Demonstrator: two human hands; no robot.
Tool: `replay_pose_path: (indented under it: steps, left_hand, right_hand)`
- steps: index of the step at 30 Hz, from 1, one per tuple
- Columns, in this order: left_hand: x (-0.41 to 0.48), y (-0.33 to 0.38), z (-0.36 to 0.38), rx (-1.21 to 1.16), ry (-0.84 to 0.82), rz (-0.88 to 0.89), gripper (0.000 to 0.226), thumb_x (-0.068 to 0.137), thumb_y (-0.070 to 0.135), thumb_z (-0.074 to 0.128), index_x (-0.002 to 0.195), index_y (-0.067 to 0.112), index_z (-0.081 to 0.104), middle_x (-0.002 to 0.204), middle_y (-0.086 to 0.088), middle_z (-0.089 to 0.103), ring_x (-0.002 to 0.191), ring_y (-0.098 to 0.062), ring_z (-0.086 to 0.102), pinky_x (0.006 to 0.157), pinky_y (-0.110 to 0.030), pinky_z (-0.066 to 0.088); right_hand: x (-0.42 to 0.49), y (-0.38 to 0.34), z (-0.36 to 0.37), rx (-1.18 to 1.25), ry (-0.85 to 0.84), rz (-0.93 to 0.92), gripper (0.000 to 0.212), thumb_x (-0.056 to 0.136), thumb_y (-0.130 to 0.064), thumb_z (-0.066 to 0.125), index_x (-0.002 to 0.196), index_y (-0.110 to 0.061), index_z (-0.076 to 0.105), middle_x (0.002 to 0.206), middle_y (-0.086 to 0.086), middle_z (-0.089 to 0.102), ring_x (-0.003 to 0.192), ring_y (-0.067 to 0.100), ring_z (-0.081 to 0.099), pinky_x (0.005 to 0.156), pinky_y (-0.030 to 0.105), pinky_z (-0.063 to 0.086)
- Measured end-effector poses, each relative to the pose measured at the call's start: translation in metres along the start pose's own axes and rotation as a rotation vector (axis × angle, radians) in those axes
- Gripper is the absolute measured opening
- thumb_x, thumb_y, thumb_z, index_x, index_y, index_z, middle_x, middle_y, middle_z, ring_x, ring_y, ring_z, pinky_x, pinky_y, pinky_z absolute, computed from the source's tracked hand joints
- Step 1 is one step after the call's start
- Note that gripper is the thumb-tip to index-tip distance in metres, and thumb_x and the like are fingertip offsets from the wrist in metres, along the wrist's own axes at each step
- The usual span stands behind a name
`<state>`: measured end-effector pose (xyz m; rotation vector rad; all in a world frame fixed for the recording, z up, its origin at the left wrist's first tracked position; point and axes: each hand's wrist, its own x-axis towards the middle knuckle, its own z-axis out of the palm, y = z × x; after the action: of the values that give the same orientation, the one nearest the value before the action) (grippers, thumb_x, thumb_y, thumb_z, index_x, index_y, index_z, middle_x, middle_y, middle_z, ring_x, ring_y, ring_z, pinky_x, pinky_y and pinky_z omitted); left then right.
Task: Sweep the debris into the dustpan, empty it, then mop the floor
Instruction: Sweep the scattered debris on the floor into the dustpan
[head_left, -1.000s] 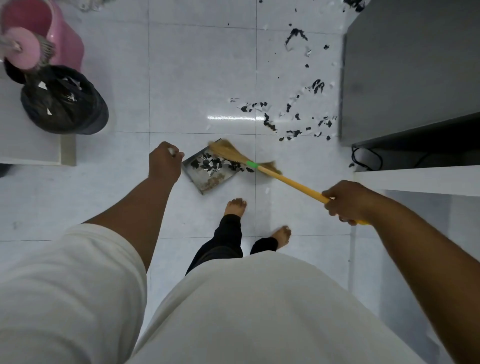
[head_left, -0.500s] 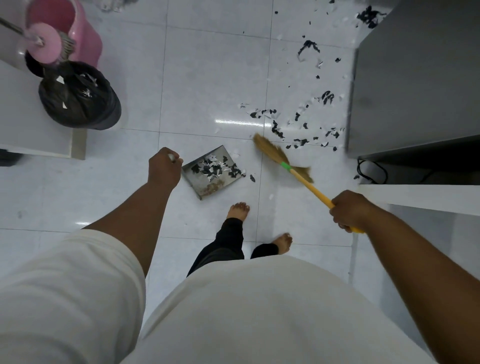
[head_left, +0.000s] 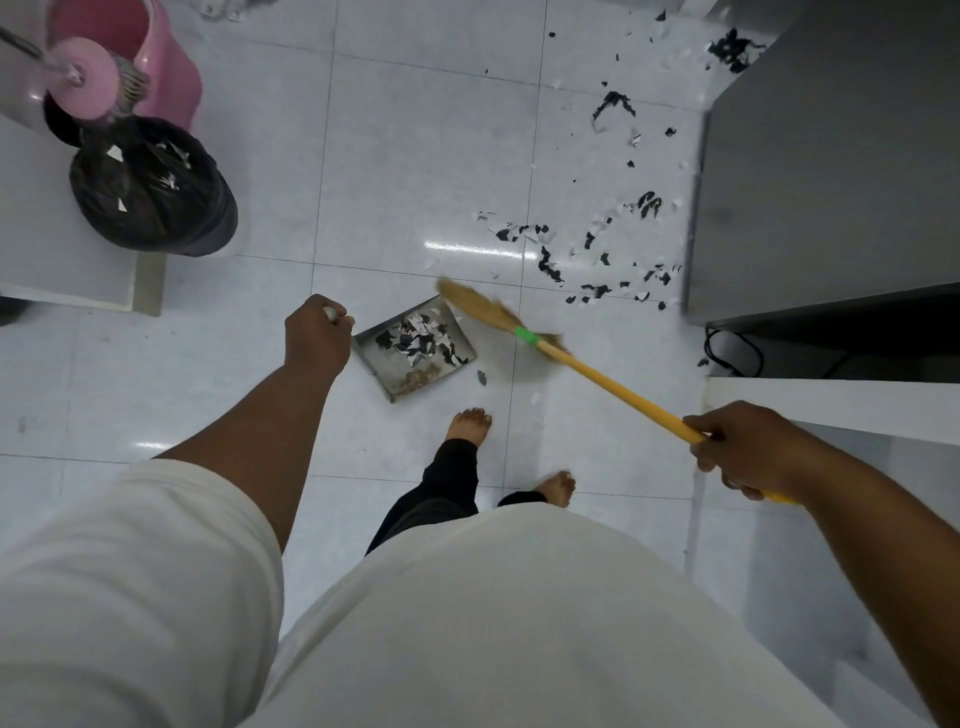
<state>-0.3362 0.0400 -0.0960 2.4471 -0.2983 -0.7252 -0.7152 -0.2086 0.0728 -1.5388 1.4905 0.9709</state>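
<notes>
A grey metal dustpan (head_left: 395, 382) lies on the white tiled floor with black and white scraps in it. My left hand (head_left: 317, 335) grips its upright handle, of which only the pale tip shows. My right hand (head_left: 737, 447) grips the yellow handle of a straw broom (head_left: 587, 366). The broom's bristles lie over the dustpan's far right edge. Black and white debris (head_left: 592, 260) is scattered on the floor beyond the dustpan, up to the grey cabinet.
A bin lined with a black bag (head_left: 150, 189) stands at the left. Behind it are a pink mop bucket (head_left: 166, 78) and a mop (head_left: 85, 78). A grey cabinet (head_left: 831, 156) is at the right, with black cables (head_left: 737, 351) below. My bare feet (head_left: 470, 421) are behind the dustpan.
The broom swung out to the right away from the dustpan, then came back so its bristles are at the dustpan's edge again. My left hand kept the dustpan in place.
</notes>
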Motion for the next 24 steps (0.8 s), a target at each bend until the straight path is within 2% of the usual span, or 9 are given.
replay_pose_path:
  steps: [3, 7, 9, 11, 13, 16, 18, 20, 24]
  left_hand:
    - [-0.002, -0.006, -0.006, 0.009, 0.011, 0.007, 0.004, 0.090, 0.011, 0.062, 0.093, 0.009, 0.062, 0.091, -0.001, 0.061, 0.081, -0.015, 0.055, 0.071, -0.021, 0.039]
    - [-0.003, -0.015, -0.011, 0.024, 0.027, 0.003, 0.010, 0.090, 0.013, 0.063, 0.096, 0.005, 0.063, 0.093, -0.004, 0.064, 0.082, -0.017, 0.057, 0.072, -0.022, 0.041]
    - [-0.002, -0.017, -0.011, 0.026, 0.028, -0.001, 0.011, 0.090, 0.013, 0.064, 0.096, 0.004, 0.064, 0.097, -0.008, 0.067, 0.086, -0.022, 0.060, 0.075, -0.025, 0.045]
    - [-0.002, -0.018, -0.010, 0.020, 0.030, -0.007, 0.010, 0.090, 0.013, 0.064, 0.095, 0.004, 0.064, 0.098, -0.010, 0.068, 0.089, -0.024, 0.062, 0.076, -0.026, 0.046]
    - [-0.002, -0.019, -0.009, 0.014, 0.030, -0.015, 0.010, 0.090, 0.013, 0.064, 0.096, 0.005, 0.063, 0.097, -0.010, 0.068, 0.090, -0.025, 0.062, 0.075, -0.024, 0.044]
    - [0.001, -0.021, -0.009, 0.007, 0.033, -0.029, 0.009, 0.090, 0.012, 0.064, 0.096, 0.006, 0.064, 0.099, -0.011, 0.068, 0.093, -0.027, 0.063, 0.077, -0.027, 0.047]
    - [0.002, -0.022, -0.011, -0.006, 0.035, -0.046, 0.010, 0.090, 0.012, 0.064, 0.097, 0.005, 0.064, 0.101, -0.011, 0.068, 0.095, -0.029, 0.064, 0.081, -0.032, 0.051]
    - [0.003, -0.024, -0.014, -0.012, 0.045, -0.050, 0.011, 0.090, 0.012, 0.064, 0.098, 0.004, 0.064, 0.101, -0.012, 0.068, 0.095, -0.029, 0.064, 0.082, -0.033, 0.052]
    - [0.003, -0.028, -0.024, -0.035, 0.069, -0.065, 0.010, 0.090, 0.013, 0.064, 0.096, 0.006, 0.064, 0.100, -0.010, 0.068, 0.085, -0.022, 0.062, 0.072, -0.024, 0.044]
  right_hand:
    - [0.013, -0.010, -0.004, 0.032, 0.056, 0.014, 0.029, 0.093, -0.007, 0.057, 0.121, -0.012, 0.061, 0.085, 0.016, 0.068, 0.050, 0.020, 0.050, 0.042, 0.024, 0.040]
    - [0.039, -0.047, 0.007, -0.023, 0.062, 0.025, 0.018, 0.090, 0.000, 0.053, 0.102, 0.009, 0.063, 0.084, 0.025, 0.067, 0.053, 0.026, 0.053, 0.046, 0.028, 0.043]
    - [0.044, -0.069, 0.018, -0.117, 0.034, -0.001, 0.017, 0.088, 0.000, 0.053, 0.095, 0.010, 0.065, 0.083, 0.025, 0.070, 0.056, 0.029, 0.059, 0.051, 0.032, 0.049]
    - [0.043, -0.088, 0.030, -0.257, -0.014, -0.014, 0.016, 0.084, 0.000, 0.057, 0.092, 0.009, 0.068, 0.086, 0.023, 0.072, 0.067, 0.033, 0.068, 0.063, 0.036, 0.055]
    - [0.038, -0.097, 0.041, -0.339, -0.063, -0.042, 0.020, 0.083, 0.001, 0.058, 0.099, 0.009, 0.068, 0.093, 0.022, 0.072, 0.077, 0.035, 0.071, 0.068, 0.037, 0.057]
    - [0.025, -0.089, 0.039, -0.193, -0.118, -0.086, 0.033, 0.091, -0.004, 0.054, 0.123, -0.001, 0.060, 0.092, 0.019, 0.070, 0.055, 0.024, 0.060, 0.048, 0.028, 0.049]
    - [0.016, -0.074, 0.032, -0.116, -0.115, -0.103, 0.044, 0.092, -0.007, 0.056, 0.135, -0.009, 0.053, 0.090, 0.014, 0.069, 0.049, 0.018, 0.053, 0.043, 0.024, 0.044]
    - [0.006, -0.059, 0.024, -0.092, -0.113, -0.110, 0.046, 0.093, -0.009, 0.057, 0.138, -0.014, 0.051, 0.088, 0.011, 0.070, 0.046, 0.015, 0.051, 0.042, 0.023, 0.043]
    - [0.002, -0.050, 0.010, -0.049, -0.061, -0.108, 0.043, 0.094, -0.011, 0.057, 0.137, -0.016, 0.053, 0.087, 0.010, 0.070, 0.047, 0.017, 0.052, 0.044, 0.025, 0.044]
